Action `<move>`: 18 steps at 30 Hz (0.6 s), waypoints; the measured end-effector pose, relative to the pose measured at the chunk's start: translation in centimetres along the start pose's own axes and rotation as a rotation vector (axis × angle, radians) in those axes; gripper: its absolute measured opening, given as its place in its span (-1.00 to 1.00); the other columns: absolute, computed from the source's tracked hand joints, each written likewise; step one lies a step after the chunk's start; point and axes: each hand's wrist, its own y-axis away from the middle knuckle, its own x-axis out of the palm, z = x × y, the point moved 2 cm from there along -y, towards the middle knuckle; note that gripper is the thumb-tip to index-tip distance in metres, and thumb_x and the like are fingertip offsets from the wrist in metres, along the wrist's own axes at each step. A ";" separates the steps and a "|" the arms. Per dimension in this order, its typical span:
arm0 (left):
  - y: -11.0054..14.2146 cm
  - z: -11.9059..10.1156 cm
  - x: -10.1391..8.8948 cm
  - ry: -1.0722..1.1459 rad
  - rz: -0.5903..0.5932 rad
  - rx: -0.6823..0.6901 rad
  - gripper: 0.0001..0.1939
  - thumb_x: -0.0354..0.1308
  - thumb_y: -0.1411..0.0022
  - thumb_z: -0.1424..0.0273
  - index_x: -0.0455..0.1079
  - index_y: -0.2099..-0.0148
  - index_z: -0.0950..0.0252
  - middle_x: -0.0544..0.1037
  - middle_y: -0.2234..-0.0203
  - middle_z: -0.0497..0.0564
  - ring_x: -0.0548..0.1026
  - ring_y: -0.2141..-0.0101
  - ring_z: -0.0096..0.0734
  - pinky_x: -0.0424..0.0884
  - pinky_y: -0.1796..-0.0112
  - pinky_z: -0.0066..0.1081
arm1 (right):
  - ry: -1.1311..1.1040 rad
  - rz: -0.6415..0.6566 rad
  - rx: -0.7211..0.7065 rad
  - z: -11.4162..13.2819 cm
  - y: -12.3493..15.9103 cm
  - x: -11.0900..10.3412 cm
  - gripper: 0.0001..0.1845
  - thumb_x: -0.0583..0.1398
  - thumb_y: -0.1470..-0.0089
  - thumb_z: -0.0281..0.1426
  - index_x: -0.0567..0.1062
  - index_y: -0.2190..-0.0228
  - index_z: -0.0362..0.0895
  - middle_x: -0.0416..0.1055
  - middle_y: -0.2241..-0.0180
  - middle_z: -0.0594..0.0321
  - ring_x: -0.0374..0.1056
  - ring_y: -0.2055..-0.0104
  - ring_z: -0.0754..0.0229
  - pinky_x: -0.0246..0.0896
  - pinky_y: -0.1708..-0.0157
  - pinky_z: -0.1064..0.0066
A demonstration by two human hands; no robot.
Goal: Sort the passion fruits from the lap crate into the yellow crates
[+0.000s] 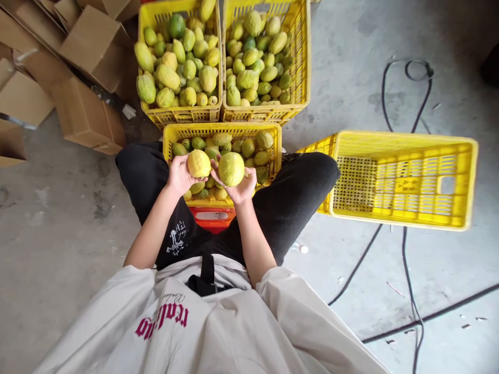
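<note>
My left hand (181, 176) is closed around a yellow lemon (198, 164), with the fingers beneath it. Beside it, my right hand (242, 188) holds a larger, rounder yellow-green lemon (231, 169), its fingers under and behind the fruit. The two fruits are close together above a yellow plastic crate (276, 148) between my knees. Green and yellow lemons (222, 139) lie in that crate, partly hidden by my hands.
Two more yellow crates, one on the left (219, 62) and one on the right (306, 78), hold many similar fruits. An unfilled yellow crate (405, 221) lies on its side at right. Cardboard boxes (88, 117) are piled at left. Black cables (407, 259) cross the concrete floor.
</note>
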 end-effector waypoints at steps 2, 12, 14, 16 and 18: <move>-0.1 0.1 0.0 0.006 0.003 -0.008 -0.50 0.08 -0.60 0.19 0.48 -0.44 0.19 0.81 0.12 0.07 0.86 0.15 -0.05 0.82 0.23 -0.24 | 0.045 -0.014 -0.004 -0.4 0.0 0.3 -0.27 0.20 -0.10 -0.13 0.58 -0.29 0.05 0.73 -0.27 0.05 0.50 -0.57 -0.24 0.65 -0.36 -0.42; -0.1 1.1 0.1 -0.154 0.095 0.020 -0.42 0.45 -0.53 0.02 0.48 -0.46 -0.03 0.82 -0.05 0.04 0.84 0.18 -0.16 0.68 0.32 -0.39 | 0.100 -0.107 -0.058 -0.3 0.4 1.2 -0.47 0.31 -0.33 0.11 0.64 -0.14 0.08 0.76 -0.04 0.17 0.62 -0.35 -0.05 0.70 -0.28 0.05; -0.3 1.3 0.0 -0.177 0.103 -0.014 -0.42 0.40 -0.55 -0.07 0.53 -0.45 0.02 0.83 0.00 0.09 0.80 0.30 -0.22 0.57 0.44 -0.42 | 0.065 -0.117 -0.063 -0.1 0.3 1.0 -0.55 0.30 -0.36 0.05 0.62 -0.14 0.13 0.77 0.00 0.23 0.68 -0.22 -0.01 0.78 -0.13 0.11; -0.5 1.3 -0.2 -0.197 0.105 -0.043 -0.42 0.32 -0.58 -0.12 0.58 -0.42 0.08 0.84 0.07 0.13 0.75 0.39 -0.24 0.49 0.51 -0.43 | 0.015 -0.120 -0.056 0.1 0.2 0.9 -0.58 0.26 -0.40 0.01 0.62 -0.15 0.12 0.78 0.02 0.24 0.71 -0.17 0.00 0.82 -0.04 0.12; -0.5 1.1 -0.2 -0.200 0.101 -0.053 -0.40 0.24 -0.59 -0.15 0.61 -0.40 0.11 0.84 0.10 0.14 0.77 0.37 -0.19 0.54 0.50 -0.40 | -0.026 -0.105 -0.057 0.3 0.1 1.0 -0.56 0.23 -0.41 -0.02 0.63 -0.17 0.09 0.78 0.01 0.20 0.71 -0.23 -0.05 0.82 -0.07 0.05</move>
